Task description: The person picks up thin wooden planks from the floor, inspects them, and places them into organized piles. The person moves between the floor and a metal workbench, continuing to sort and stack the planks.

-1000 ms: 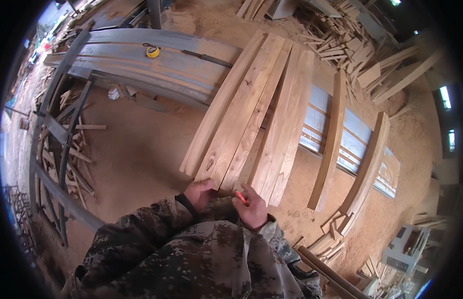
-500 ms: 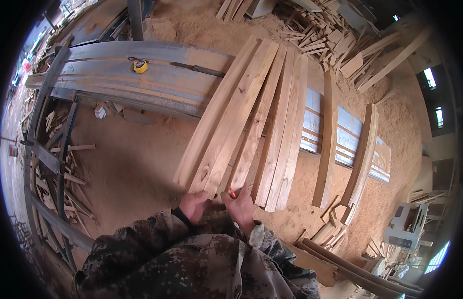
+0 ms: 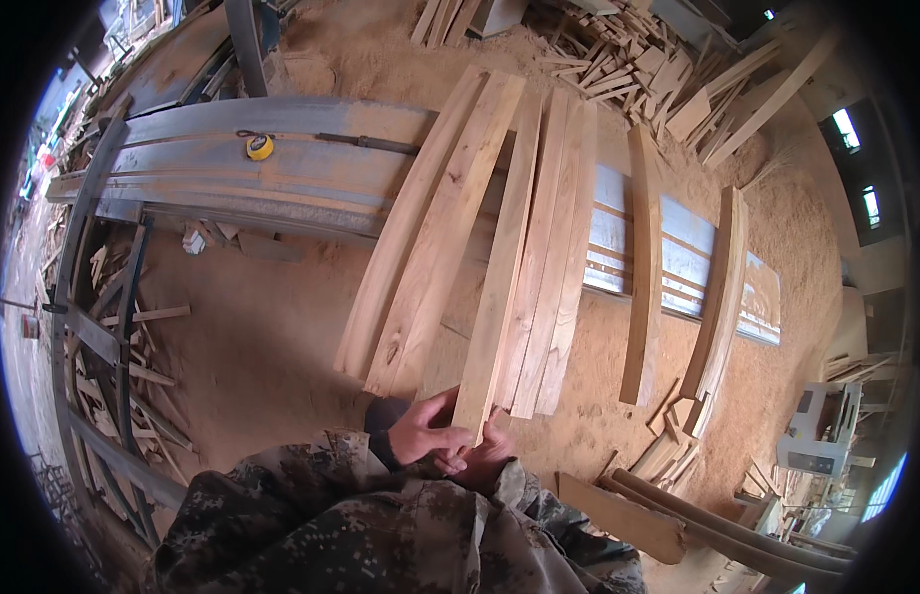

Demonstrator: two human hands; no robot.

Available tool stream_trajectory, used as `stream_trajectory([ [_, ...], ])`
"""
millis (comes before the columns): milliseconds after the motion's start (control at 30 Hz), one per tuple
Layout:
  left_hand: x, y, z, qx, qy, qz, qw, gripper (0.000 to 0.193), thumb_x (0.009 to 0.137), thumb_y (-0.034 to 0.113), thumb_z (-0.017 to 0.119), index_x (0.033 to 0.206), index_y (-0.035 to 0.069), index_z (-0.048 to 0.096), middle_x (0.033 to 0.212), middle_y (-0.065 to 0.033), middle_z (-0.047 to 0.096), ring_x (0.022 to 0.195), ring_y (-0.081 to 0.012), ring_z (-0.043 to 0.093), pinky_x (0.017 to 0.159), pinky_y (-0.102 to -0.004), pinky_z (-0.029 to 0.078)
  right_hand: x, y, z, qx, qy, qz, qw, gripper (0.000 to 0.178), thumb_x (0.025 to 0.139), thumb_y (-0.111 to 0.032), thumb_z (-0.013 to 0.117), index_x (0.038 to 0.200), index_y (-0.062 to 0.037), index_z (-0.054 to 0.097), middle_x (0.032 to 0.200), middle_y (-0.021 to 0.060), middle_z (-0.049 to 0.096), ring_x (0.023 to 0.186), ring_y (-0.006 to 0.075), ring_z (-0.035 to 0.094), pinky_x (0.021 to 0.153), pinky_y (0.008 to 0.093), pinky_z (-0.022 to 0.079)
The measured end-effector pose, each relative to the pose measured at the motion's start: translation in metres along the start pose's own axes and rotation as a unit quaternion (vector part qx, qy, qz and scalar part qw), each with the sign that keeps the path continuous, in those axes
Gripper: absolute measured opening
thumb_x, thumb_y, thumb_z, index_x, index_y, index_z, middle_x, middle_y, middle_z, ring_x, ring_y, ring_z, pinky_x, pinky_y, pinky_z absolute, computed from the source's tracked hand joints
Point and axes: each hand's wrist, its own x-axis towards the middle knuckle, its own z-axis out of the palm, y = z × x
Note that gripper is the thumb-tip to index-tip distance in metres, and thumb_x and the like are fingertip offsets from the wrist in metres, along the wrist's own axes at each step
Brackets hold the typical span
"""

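Note:
A long wooden plank (image 3: 502, 297) has its near end between my two hands, close to my body. My left hand (image 3: 420, 432) grips that end from its left side, the thumb and fingers against the wood. On the other side my right hand (image 3: 488, 451) is closed around the end corner, partly hidden by the plank. No red pencil shows in it now. Two planks (image 3: 435, 238) lie just left of the held one. Several more planks (image 3: 556, 297) lie side by side on its right, their far parts resting across a metal machine bed (image 3: 282, 183).
A yellow tape measure (image 3: 259, 148) and a dark bar (image 3: 366, 143) lie on the metal bed. Two separate timbers (image 3: 642, 297) cross it farther right. Scrap wood (image 3: 628, 64) is heaped at the back. A steel frame (image 3: 94, 332) stands left; sawdust covers the floor.
The held plank has been turned onto another face and drawn toward me. My left hand has moved right from the neighbouring plank onto it. The red pencil has gone out of sight.

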Motion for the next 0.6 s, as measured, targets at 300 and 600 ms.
stream_trajectory([
  [300, 0.013, -0.01, 0.005, 0.096, 0.083, 0.032, 0.991, 0.067, 0.091, 0.01, 0.07, 0.149, 0.002, 0.038, 0.087, -0.0033, 0.067, 0.061, -0.0076, 0.057, 0.057, -0.023, 0.048, -0.008, 0.001, -0.026, -0.033, 0.065, 0.04, 0.997, 0.08, 0.095, -0.075, 0.031, 0.113, -0.0045, 0.063, 0.086, 0.0131, 0.064, 0.055, 0.0178, 0.046, 0.055, 0.0329, 0.04],
  [600, 0.011, -0.022, -0.009, 0.092, 0.063, 0.008, 0.994, 0.08, 0.089, 0.005, 0.07, 0.156, 0.004, 0.028, 0.091, -0.0066, 0.067, 0.063, -0.0119, 0.06, 0.057, -0.0251, 0.048, -0.013, 0.005, -0.036, -0.107, 0.062, -0.025, 0.992, 0.069, 0.098, -0.065, 0.039, 0.114, -0.0024, 0.064, 0.086, 0.014, 0.068, 0.053, 0.018, 0.053, 0.048, 0.0296, 0.043],
])
